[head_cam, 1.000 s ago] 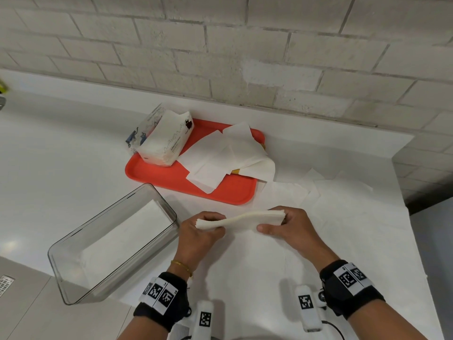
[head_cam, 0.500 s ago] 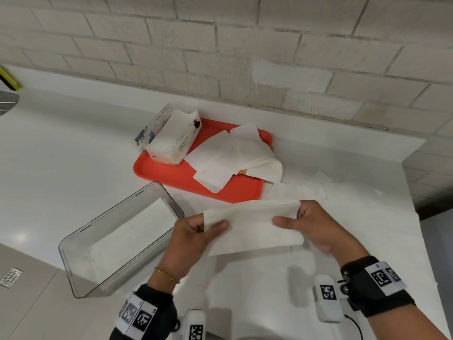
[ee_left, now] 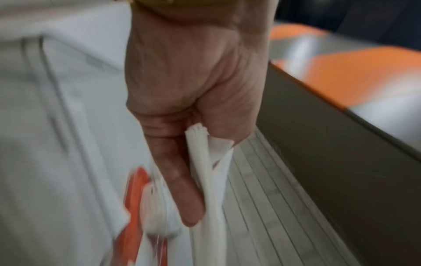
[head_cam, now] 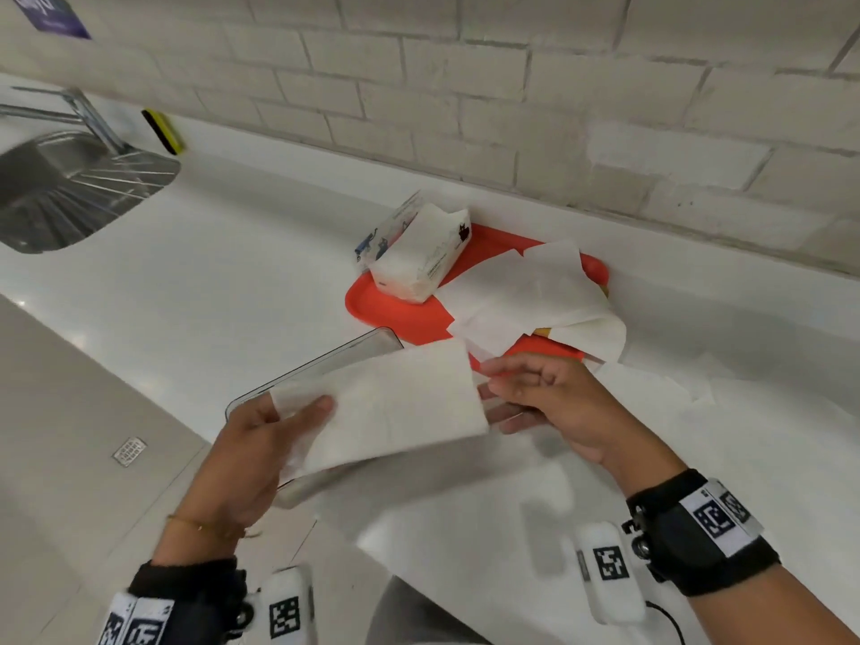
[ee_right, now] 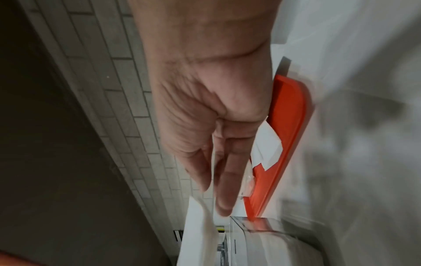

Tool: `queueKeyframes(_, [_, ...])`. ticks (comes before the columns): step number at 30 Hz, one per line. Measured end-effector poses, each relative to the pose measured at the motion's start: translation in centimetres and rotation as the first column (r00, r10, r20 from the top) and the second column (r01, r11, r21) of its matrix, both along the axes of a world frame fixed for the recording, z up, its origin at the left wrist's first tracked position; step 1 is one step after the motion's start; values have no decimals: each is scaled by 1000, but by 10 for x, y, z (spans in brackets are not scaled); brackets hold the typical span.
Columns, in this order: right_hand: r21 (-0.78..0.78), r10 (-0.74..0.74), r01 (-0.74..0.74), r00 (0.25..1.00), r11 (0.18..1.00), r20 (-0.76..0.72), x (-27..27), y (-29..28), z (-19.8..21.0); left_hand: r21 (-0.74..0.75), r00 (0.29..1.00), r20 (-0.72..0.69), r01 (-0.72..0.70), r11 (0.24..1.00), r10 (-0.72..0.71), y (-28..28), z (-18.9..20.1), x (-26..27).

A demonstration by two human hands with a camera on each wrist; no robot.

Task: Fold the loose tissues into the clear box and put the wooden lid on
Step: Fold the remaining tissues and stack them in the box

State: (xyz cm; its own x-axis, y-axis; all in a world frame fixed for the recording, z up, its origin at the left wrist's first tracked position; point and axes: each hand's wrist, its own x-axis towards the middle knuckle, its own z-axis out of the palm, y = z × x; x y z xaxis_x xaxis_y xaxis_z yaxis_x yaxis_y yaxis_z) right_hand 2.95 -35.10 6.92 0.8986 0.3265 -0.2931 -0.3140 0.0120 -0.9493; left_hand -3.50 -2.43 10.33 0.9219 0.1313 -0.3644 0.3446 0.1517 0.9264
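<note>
My left hand [head_cam: 298, 414] pinches the left end of a folded white tissue [head_cam: 395, 402], thumb on top, and holds it level above the clear box [head_cam: 325, 358]. The tissue hides most of the box. The left wrist view shows the thumb [ee_left: 189, 203] pressed against the folded tissue [ee_left: 212, 198]. My right hand [head_cam: 507, 388] hovers at the tissue's right edge with relaxed fingers and holds nothing. In the right wrist view the straight fingers [ee_right: 224, 189] end just short of the tissue [ee_right: 198, 230] and the box rim [ee_right: 262, 232]. Loose tissues [head_cam: 526, 290] lie on the red tray [head_cam: 395, 314].
A soft tissue pack [head_cam: 419, 253] sits on the tray's left end. A yellowish sliver [head_cam: 542, 331] peeks from under the tray's tissues. More loose tissues [head_cam: 651, 388] lie on the white counter to the right. A steel sink [head_cam: 60, 188] is far left, the brick wall behind.
Both hands carried the folded tissue left, over the clear box. My right hand has let go of its right end. The head view has swung left, and the sink shows now.
</note>
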Motion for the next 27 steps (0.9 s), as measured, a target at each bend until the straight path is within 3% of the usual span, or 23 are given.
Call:
queueKeyframes(5, [-132, -56, 60, 998, 989, 33, 12, 1, -12, 25, 975, -71, -208, 978, 209, 50, -9, -3])
queueKeyframes(9, [-336, -103, 125, 991, 934, 85, 12, -11, -39, 16, 958, -138, -253, 967, 253, 49, -28, 4])
queueKeyframes(13, [-643, -43, 228, 956, 731, 290, 17, -22, -53, 111, 954, -171, -228, 967, 245, 40, -40, 17])
queueKeyframes(16, [-770, 100, 302, 899, 562, 426, 27, -27, -64, 256, 953, -180, -195, 947, 245, 37, -46, 26])
queueKeyframes(20, [-856, 223, 274, 890, 437, 399, 39, -33, -77, 493, 941, -219, -122, 862, 258, 41, -58, 34])
queueKeyframes(22, [-854, 243, 258, 886, 452, 396, 41, -33, -83, 593, 941, -229, -69, 802, 250, 44, -63, 36])
queueKeyframes(25, [-842, 271, 262, 865, 471, 421, 40, -31, -88, 783, 944, -222, 24, 621, 243, 37, -59, 37])
queueKeyframes(27, [-830, 271, 275, 855, 485, 442, 40, -31, -88, 830, 953, -205, 49, 555, 223, 33, -57, 36])
